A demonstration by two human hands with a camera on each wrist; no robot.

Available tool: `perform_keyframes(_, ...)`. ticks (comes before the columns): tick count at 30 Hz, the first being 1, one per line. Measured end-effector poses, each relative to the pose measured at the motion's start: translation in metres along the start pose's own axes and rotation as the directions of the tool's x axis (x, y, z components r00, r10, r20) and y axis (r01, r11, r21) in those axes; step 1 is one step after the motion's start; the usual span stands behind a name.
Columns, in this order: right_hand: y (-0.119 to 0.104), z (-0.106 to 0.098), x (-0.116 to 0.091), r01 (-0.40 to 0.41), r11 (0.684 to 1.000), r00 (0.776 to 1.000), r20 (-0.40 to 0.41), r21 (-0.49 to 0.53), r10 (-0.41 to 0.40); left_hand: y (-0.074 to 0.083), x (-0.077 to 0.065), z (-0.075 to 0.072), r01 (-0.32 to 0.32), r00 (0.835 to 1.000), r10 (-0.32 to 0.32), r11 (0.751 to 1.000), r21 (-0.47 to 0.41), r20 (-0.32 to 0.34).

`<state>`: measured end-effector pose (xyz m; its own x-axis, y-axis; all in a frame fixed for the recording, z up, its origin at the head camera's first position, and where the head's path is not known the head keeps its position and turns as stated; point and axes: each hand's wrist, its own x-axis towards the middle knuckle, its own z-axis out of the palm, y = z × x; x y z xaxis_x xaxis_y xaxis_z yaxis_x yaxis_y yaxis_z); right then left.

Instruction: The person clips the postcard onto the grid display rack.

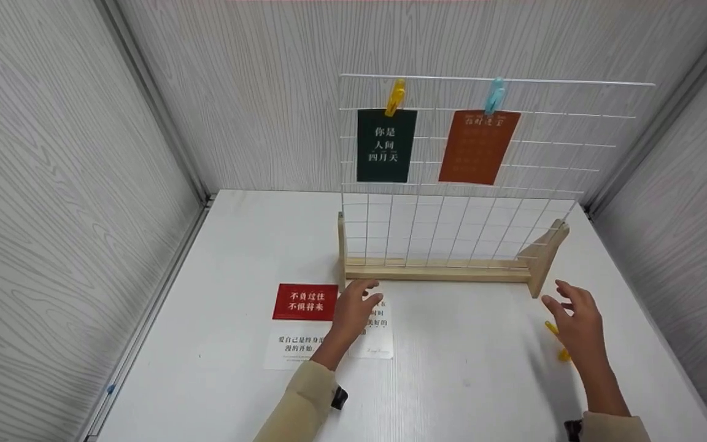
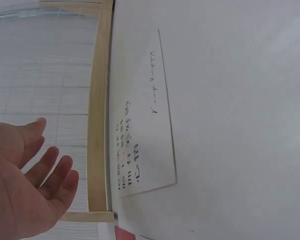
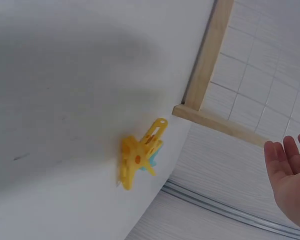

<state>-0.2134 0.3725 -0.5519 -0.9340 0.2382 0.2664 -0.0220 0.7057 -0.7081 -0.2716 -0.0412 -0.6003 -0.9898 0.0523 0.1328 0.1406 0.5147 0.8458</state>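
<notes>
My left hand [image 1: 353, 310] hovers above a white printed card [image 1: 375, 347], fingers loosely bent and holding nothing. Beside it lie a red card [image 1: 305, 312] and another white card [image 1: 283, 356]. My right hand [image 1: 579, 325] is also bare, fingers relaxed, over yellow clips [image 1: 564, 355] that it partly hides. In the right wrist view, those yellow clips [image 3: 137, 156] lie in a pile with a light blue clip [image 3: 152, 157]. On the wire grid's upper part, a yellow clip [image 1: 396, 97] holds a dark green card [image 1: 386, 172] and a light blue clip [image 1: 495, 96] holds an orange-red card [image 1: 470, 166].
The white wire grid stands upright in a wooden base [image 1: 439, 274] with a wooden foot [image 1: 547, 258] at its right end. Beneath everything is a white tabletop [image 1: 452, 393]. Wood-grain panels [image 1: 53, 184] rise at the left, back and right.
</notes>
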Motion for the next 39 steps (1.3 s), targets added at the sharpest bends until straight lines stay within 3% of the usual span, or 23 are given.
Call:
perform_keyframes(6, 0.023, -0.004, -0.003, -0.051, 0.997, 0.991, 0.124, -0.056, 0.057, -0.008, -0.001, -0.003, 0.003, 1.000, -0.004, 0.999, 0.053, 0.019)
perform_keyframes(13, 0.049, -0.005, -0.002, -0.121, 0.986, 0.957, 0.252, -0.119, 0.147, -0.019, 0.001, -0.003, 0.008, 0.999, -0.011, 0.995, 0.096, 0.032)
perform_keyframes(16, 0.056, -0.003, -0.001, -0.109, 0.981, 0.942, 0.297, -0.159, 0.153, -0.025, 0.002, -0.003, 0.020, 0.999, -0.025, 0.988, 0.151, 0.036)
perform_keyframes(22, 0.063, -0.002, 0.004, -0.084, 0.968, 0.923, 0.348, -0.237, 0.165, -0.033, 0.005, -0.005, 0.005, 1.000, -0.011, 0.966, 0.259, 0.020)
perform_keyframes(31, 0.068, -0.002, 0.012, -0.161, 0.951, 0.877, 0.404, -0.263, 0.260, -0.040, 0.007, -0.012, -0.009, 1.000, 0.003, 0.937, 0.349, 0.019)
perform_keyframes(34, 0.070, -0.001, 0.013, -0.138, 0.954, 0.880, 0.409, -0.267, 0.242, -0.042, 0.008, -0.014, -0.011, 1.000, 0.003, 0.929, 0.370, 0.024)
perform_keyframes(39, 0.075, 0.001, 0.012, -0.012, 0.956, 0.920, 0.371, -0.293, 0.125, -0.046, 0.010, -0.015, -0.012, 1.000, 0.008, 0.917, 0.398, 0.012)
